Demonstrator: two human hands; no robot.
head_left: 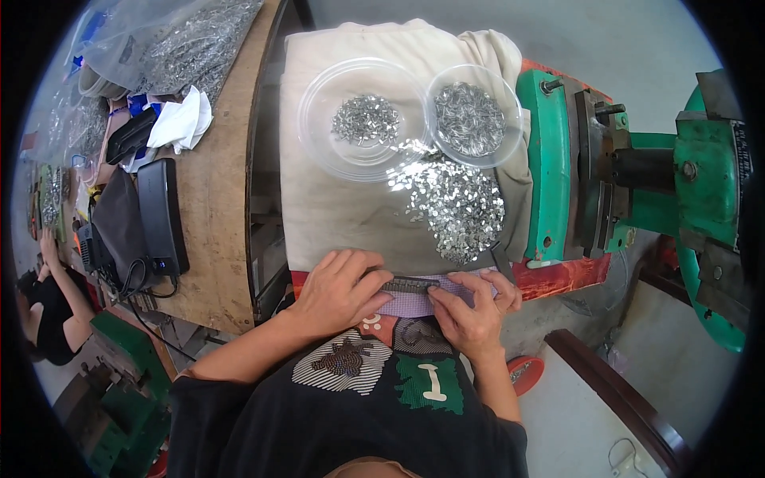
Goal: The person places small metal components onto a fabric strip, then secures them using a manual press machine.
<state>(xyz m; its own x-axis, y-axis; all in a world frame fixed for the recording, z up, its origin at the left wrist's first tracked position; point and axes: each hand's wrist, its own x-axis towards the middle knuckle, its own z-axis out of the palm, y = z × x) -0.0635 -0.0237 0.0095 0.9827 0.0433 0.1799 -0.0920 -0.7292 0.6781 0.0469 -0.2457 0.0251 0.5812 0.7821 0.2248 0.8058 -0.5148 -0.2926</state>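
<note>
Close to my body, both hands hold a narrow dark metal bar (pixel 408 284) with a row of small notches or parts along it. Bent fingers of my left hand (pixel 343 288) close on its left end. The thumb and fingers of my right hand (pixel 472 309) pinch its right end. Under the bar lies a purple checked cloth (pixel 410 307). Beyond it, a heap of small flat shiny metal pieces (pixel 466 211) rests on a beige cloth (pixel 335 215). Farther back stand a wide clear plastic tub (pixel 311 119) with small metal bits and a smaller clear tub (pixel 516 119) with thin metal pieces.
A green press machine (pixel 550 175) stands on the right. On the left, a wooden table (pixel 211 239) bears a black power adapter (pixel 163 215), white tissue (pixel 182 119) and bagged metal parts. Another person's arm (pixel 68 299) shows far left. A red bowl (pixel 532 374) sits low right.
</note>
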